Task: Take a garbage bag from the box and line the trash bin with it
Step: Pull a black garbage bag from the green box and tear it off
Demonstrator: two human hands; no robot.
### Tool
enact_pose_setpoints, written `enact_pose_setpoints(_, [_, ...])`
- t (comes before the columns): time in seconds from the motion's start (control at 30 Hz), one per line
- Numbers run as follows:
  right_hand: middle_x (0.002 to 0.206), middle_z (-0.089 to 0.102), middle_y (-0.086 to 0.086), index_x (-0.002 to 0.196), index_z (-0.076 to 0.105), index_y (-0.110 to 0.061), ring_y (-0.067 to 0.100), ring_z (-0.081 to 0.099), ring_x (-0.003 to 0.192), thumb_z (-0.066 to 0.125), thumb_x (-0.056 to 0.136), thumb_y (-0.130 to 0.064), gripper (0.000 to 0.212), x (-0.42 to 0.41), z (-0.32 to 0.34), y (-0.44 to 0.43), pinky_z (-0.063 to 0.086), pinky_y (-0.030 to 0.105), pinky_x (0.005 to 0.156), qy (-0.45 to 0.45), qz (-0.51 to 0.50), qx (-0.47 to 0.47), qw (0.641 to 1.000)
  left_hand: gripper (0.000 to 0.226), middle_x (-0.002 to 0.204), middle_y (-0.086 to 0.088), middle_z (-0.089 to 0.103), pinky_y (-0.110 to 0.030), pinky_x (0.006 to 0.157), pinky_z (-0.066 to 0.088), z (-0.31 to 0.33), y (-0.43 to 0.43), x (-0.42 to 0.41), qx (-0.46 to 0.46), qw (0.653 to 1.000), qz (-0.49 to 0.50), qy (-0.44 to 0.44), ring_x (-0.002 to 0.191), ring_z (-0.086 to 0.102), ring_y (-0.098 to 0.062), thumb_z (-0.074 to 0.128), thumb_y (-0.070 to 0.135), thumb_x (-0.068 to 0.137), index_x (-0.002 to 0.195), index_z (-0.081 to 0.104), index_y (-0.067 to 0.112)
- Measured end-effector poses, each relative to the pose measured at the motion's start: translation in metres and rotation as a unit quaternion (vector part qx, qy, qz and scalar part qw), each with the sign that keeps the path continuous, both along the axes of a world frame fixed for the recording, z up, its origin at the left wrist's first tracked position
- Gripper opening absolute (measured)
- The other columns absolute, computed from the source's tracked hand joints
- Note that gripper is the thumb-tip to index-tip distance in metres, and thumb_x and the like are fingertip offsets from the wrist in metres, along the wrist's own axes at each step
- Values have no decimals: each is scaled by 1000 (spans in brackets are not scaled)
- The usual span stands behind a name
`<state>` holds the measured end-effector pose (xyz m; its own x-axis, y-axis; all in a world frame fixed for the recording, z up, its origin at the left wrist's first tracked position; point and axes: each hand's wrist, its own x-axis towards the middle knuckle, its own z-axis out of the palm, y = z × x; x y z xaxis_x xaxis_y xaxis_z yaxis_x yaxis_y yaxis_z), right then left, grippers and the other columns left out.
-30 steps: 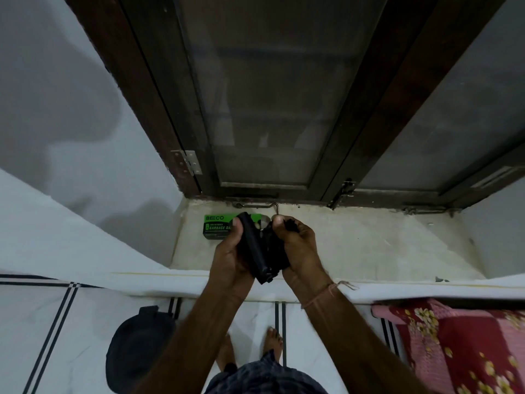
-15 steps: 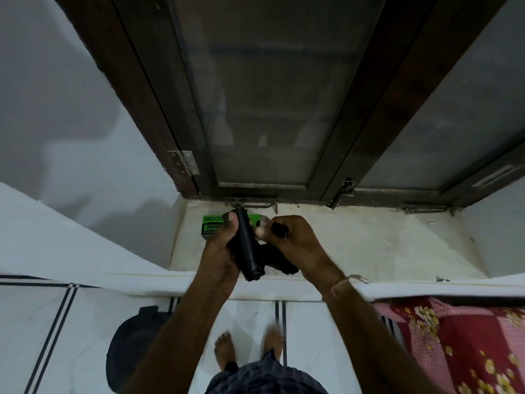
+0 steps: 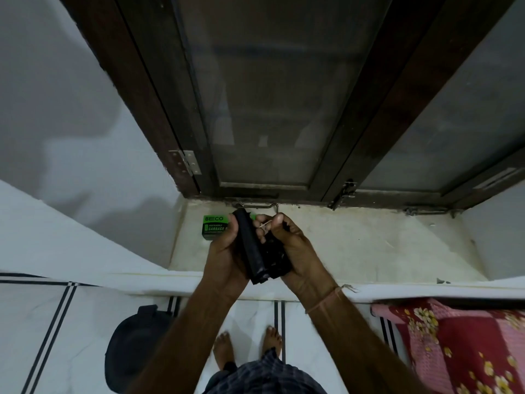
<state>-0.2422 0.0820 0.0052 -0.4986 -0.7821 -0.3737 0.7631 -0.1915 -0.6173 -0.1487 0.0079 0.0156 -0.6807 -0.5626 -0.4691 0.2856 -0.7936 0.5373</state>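
Head view, centre: our left hand (image 3: 225, 258) grips the black plastic garbage-bag roll (image 3: 251, 245) steady; our right hand (image 3: 297, 250) pinches its loose end, apparently to free one.

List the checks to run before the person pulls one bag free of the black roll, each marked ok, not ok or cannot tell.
1. The roll is out of the green box: ok; the box lies on the sill behind.
2. The left hand grips the roll: ok.
3. The right hand holds the loose bag end: ok.
4. One bag torn free of the roll: cannot tell.
5. The trash bin is nearby: ok, on the floor at the person's left.
6. The trash bin is unlined: cannot tell, too dark.
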Motion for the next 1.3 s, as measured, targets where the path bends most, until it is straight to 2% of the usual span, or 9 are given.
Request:
enact_pose_setpoints(0.13, [73, 62, 7, 79, 55, -5, 19, 61, 66, 58, 91, -28, 26, -3, -5, -1, 60, 31, 76, 5, -9, 32, 999, 38, 84, -13, 72, -34, 76, 63, 0, 0, 0, -16, 1000, -14, -15, 78, 71, -25, 49, 35, 99, 108, 62, 1])
enact_pose_setpoints(0.23, [74, 60, 10, 76, 54, -6, 22, 63, 71, 59, 91, -23, 24, -5, 3, 1, 59, 29, 69, 10, 26, 43, 999, 39, 74, -8, 72, -27, 66, 61, 4, -4, 4, 3, 999, -49, -18, 64, 69, -18, 40, 31, 107, 100, 64, 1])
enact_pose_setpoints(0.47, [77, 62, 22, 66, 61, -8, 30, 60, 67, 49, 105, -10, 41, -6, 6, 8, 55, 40, 66, 11, 100, 84, 991, 39, 72, -6, 58, -24, 54, 55, -13, -16, 14, 2, 991, -131, -37, 55, 59, -15, 53, 34, 98, 121, 55, 2])
enact_pose_setpoints(0.6, [66, 65, 11, 68, 60, -11, 28, 61, 71, 45, 106, -7, 41, -6, 13, 1, 53, 36, 70, -29, 44, 91, 994, 35, 69, -4, 58, -25, 60, 57, -8, -1, 6, 35, 999, -38, 5, 58, 59, -15, 53, 37, 95, 94, 67, 5])
enact_pose_setpoints(0.8, [67, 59, 8, 68, 56, -9, 30, 57, 77, 57, 92, -14, 24, 6, 9, -6, 50, 41, 86, -114, -38, 47, 992, 38, 67, -5, 59, -29, 67, 61, 2, 7, -3, 60, 997, 36, 42, 62, 66, -20, 44, 36, 104, 85, 57, 6])
enact_pose_setpoints(0.9, [68, 56, 8, 64, 60, -9, 31, 55, 77, 50, 101, -16, 39, 8, 7, -7, 45, 45, 92, -147, -62, 39, 986, 42, 65, -5, 58, -29, 63, 61, 8, 11, -5, 75, 995, 46, 49, 57, 66, -19, 39, 35, 107, 83, 57, 6])
enact_pose_setpoints(1.1, [58, 55, 6, 54, 61, -10, 27, 55, 62, 39, 108, -16, 59, 11, 20, -7, 51, 43, 81, -221, -72, 9, 973, 39, 68, -1, 60, -27, 63, 59, 13, 4, -2, 75, 993, 58, 64, 57, 60, -14, 35, 37, 108, 90, 55, 9])
enact_pose_setpoints(1.2, [72, 57, 11, 71, 57, -5, 28, 60, 73, 47, 105, -25, 41, 16, 14, -8, 53, 45, 92, -155, -56, 12, 986, 46, 62, -5, 61, -29, 59, 61, 12, 7, -3, 24, 999, 42, 5, 53, 65, -18, 34, 36, 109, 83, 58, 6])
enact_pose_setpoints(1.3, [83, 65, 11, 80, 63, -8, 28, 66, 83, 50, 105, -30, 36, 12, 8, -2, 54, 47, 97, -33, -36, 68, 996, 38, 79, -7, 68, -33, 70, 63, 1, 4, 4, -32, 997, 34, -53, 69, 71, -19, 46, 40, 103, 104, 62, 5])
